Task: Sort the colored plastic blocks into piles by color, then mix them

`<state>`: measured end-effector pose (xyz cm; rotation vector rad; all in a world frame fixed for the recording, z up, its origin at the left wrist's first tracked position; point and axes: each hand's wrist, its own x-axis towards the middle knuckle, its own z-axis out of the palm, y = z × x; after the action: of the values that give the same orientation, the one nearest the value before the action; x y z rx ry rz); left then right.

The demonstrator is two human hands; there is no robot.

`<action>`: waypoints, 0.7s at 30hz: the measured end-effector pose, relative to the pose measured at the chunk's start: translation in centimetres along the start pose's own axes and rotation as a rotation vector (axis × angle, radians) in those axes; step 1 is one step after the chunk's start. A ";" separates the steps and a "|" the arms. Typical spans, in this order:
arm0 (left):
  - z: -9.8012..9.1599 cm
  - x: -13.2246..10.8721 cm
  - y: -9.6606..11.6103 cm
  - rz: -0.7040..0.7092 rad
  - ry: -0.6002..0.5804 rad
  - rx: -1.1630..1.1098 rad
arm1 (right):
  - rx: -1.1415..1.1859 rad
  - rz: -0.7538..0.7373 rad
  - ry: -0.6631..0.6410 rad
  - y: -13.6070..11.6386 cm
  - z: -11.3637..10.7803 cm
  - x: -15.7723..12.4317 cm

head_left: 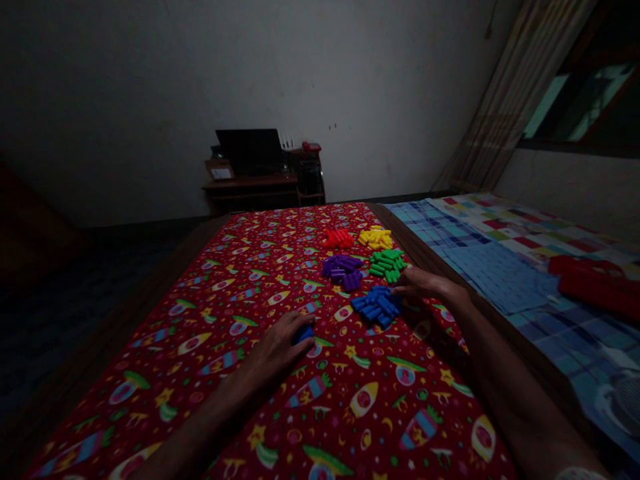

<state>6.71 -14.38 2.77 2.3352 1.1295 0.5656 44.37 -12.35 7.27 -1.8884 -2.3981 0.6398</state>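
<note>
My left hand (289,337) rests low over the red patterned cloth (300,443), its fingers curled around blue cylinders (303,333) that show between thumb and forefinger. At the right edge of a heap of short blue plastic cylinders (376,308), my right hand (425,283) reaches down with fingers bent and tips drawn together on a blue piece. Behind that heap lie similar pieces sorted by colour: a purple pile (342,271), a green pile (387,265), a red pile (339,239) and a yellow pile (375,237).
Against the far wall stands a low desk (255,189) with a dark monitor (251,151) and a red telephone-like object (311,147). To the right, a blue checked bedspread (500,280) holds a red item (600,287) and a fan (625,397).
</note>
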 end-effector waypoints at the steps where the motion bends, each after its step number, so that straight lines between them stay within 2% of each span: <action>1: 0.1 0.1 0.2 -0.005 0.012 -0.028 | -0.003 -0.013 0.014 0.0 -0.1 -0.1; 6: 1.6 2.2 1.8 0.071 0.066 -0.156 | -0.014 -0.021 0.149 -0.7 -1.5 -1.1; 9: 3.3 4.2 3.1 0.141 0.075 -0.209 | -0.057 0.006 0.274 -1.3 -2.2 -1.6; 14: 6.2 6.9 3.9 0.341 0.040 -0.248 | -0.130 0.085 0.371 -1.9 -2.2 -1.4; 17: 6.6 7.3 3.6 0.394 0.056 -0.155 | -0.142 0.095 0.372 -2.1 -2.0 -1.3; 21: 5.8 6.3 3.5 0.295 0.110 0.017 | -0.162 0.118 0.357 -2.3 -2.0 -1.3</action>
<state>15.68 -12.58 1.15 2.5307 0.8419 0.7998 43.14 -13.35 10.16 -2.0114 -2.1805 0.0969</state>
